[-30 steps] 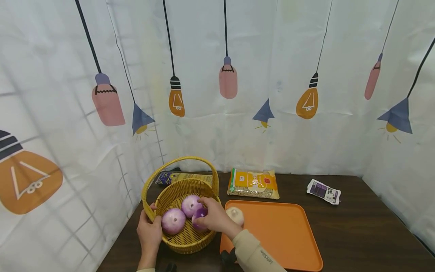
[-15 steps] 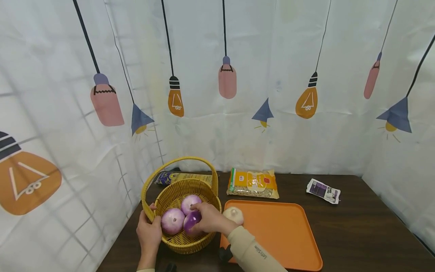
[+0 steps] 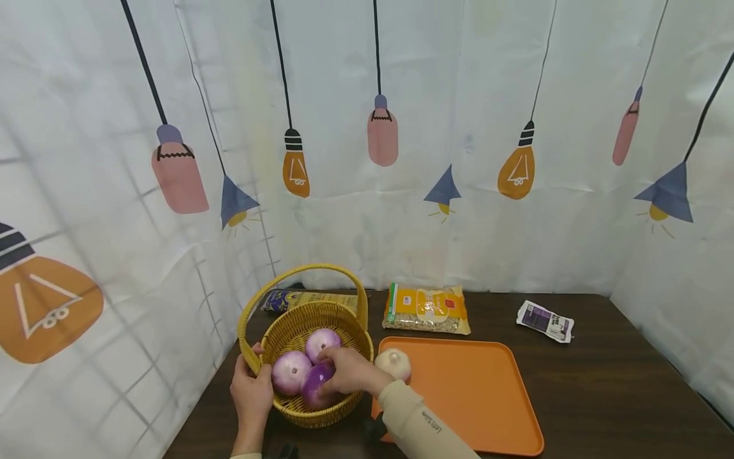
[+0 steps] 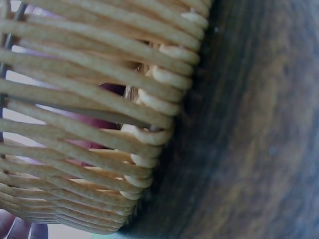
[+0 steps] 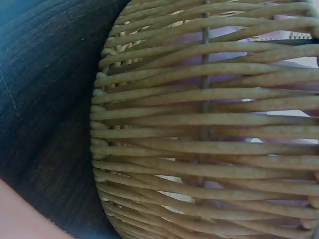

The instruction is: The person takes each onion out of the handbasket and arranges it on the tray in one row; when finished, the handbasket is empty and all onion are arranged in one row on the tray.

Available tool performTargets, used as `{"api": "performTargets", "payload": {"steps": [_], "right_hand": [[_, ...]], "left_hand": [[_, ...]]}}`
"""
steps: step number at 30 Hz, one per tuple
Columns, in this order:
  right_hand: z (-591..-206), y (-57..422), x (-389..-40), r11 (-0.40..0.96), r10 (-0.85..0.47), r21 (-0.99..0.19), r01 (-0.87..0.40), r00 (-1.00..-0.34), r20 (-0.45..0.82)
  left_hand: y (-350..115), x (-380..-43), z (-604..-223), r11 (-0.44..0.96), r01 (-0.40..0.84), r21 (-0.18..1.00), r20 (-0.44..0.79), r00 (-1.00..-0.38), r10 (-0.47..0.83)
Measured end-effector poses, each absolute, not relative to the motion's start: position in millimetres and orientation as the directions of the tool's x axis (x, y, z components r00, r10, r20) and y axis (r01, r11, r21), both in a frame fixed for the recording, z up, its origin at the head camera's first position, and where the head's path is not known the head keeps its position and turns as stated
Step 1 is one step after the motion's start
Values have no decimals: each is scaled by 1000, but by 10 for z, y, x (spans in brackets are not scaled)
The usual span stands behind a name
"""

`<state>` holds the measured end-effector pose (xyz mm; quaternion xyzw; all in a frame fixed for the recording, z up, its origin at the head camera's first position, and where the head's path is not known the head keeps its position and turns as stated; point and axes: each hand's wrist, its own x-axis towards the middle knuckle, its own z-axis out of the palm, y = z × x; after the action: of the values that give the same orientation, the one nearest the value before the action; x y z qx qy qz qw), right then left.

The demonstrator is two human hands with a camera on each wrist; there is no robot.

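A person's right hand (image 3: 348, 371) curls around a glossy, deep-purple onion (image 3: 311, 387) inside a round wicker basket (image 3: 318, 419), the grip parted to the onion's girth, with fingers over its top and side. The rounded onion, its far flank hidden by the hand, shows a darker, shinier skin than the two pinkish-lilac onions beside it, one at left (image 3: 290, 373) and one behind (image 3: 323, 345), each turned to show a small pale tip. The left hand's (image 3: 251, 387) grip is closed about the foot of the basket's arched handle (image 3: 329, 266), steadying the golden-yellow weave on a dark wood-grain table (image 3: 608, 376). Both wrist views look onto the basket's slatted wall, where purple glimpses show through gaps between the strands. Just right of the basket, a creamy-white bulb (image 3: 392, 364) sits at the corner of an orange tray (image 3: 470, 398); a yellow food packet (image 3: 427, 311) lies beyond.
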<state>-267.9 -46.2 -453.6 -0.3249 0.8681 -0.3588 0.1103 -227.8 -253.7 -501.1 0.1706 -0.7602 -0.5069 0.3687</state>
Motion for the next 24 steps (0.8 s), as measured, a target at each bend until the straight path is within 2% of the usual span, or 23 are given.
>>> {"api": "performTargets", "payload": {"steps": [15,24], "right_hand": [[-4580,-459,-2673,508,-638,-694,-509,-764,93],[-4541,-362,-2610,403,-610,-780,-479,-776,161]], "left_hand": [[-2537,-2289,-5021,425,94,900,370,-679,-634],[-2534,-2278,-4998,414,106,904,368,-683,-630]]}}
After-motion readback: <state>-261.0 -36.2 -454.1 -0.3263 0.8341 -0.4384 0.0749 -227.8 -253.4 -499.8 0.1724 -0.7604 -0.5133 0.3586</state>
